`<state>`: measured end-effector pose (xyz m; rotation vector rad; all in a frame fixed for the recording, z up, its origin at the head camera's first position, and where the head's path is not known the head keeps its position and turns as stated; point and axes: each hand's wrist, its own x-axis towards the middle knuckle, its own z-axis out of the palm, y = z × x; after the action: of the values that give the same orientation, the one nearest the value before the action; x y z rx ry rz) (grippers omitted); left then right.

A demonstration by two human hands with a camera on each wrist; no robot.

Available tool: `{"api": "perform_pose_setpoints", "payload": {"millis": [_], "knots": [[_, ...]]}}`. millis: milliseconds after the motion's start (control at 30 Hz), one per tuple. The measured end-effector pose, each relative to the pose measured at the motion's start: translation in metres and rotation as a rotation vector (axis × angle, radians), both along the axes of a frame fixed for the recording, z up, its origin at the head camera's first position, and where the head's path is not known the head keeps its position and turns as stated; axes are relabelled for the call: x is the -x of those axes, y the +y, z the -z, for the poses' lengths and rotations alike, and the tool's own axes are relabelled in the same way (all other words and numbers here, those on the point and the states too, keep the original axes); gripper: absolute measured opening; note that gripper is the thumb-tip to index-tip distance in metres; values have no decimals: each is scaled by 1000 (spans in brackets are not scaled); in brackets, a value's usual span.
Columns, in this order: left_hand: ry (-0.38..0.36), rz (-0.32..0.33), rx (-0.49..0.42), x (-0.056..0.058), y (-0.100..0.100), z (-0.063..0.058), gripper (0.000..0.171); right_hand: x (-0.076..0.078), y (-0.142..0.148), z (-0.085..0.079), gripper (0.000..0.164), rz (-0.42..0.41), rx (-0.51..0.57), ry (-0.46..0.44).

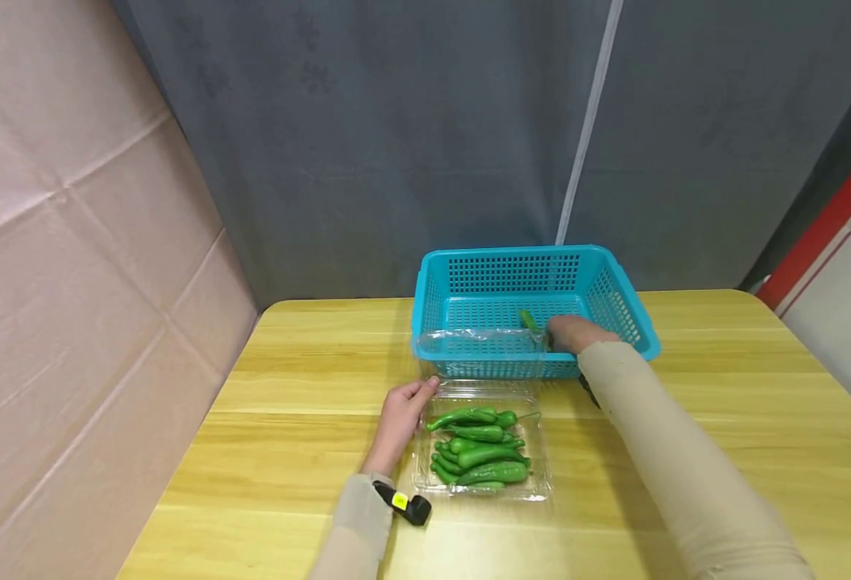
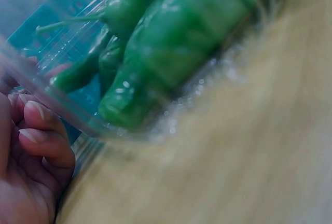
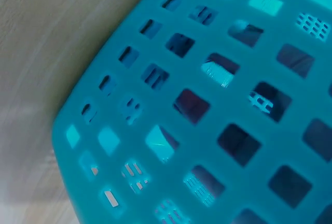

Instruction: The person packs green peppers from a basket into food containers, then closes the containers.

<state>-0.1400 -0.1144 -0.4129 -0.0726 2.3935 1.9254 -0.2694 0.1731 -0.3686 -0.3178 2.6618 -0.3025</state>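
A clear plastic clamshell container (image 1: 541,451) lies on the table with its lid raised, holding several green chili peppers (image 1: 494,456). At the hinge side, my left hand (image 1: 400,415) pinches its left edge, thumb on top; the curled fingers (image 2: 49,136) show beside it in the left wrist view. My right hand (image 1: 578,332) reaches down into a blue plastic basket (image 1: 512,251). One green chili pepper (image 1: 529,320) is in the basket right at its fingertips, and I cannot tell whether they grip it. The basket wall fills the right wrist view and hides that hand.
The raised clear lid (image 1: 479,342) overlaps the basket's near wall. Both stand on a wood-grain table (image 1: 288,451). A dark grey curtain (image 1: 396,161) hangs behind the table, and a pale cloth (image 1: 85,282) covers the left side.
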Motion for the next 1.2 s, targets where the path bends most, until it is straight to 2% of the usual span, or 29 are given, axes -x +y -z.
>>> {"api": "perform_pose_setpoints", "payload": {"millis": [133,267,500,600,833,1033,1200], "knots": [[-3,0,-2,-1,0,-1,44,-4,0,-4,16,47,-26,-30],[6,3,0,1,-1,3,47,-7,-2,-9,11,73,-43,-35],[8,-13,8,13,-6,30,52,-10,-3,-10,16,134,-47,-43],[25,-16,16,14,-5,34,52,-11,-2,-8,21,160,-57,-49],[32,-26,11,13,-4,36,53,-10,0,-8,28,150,-43,-72],[19,-23,7,14,-3,35,55,-9,3,-9,17,69,2,-26],[11,-29,-3,14,-4,33,57,-7,4,-11,15,88,43,19]]}}
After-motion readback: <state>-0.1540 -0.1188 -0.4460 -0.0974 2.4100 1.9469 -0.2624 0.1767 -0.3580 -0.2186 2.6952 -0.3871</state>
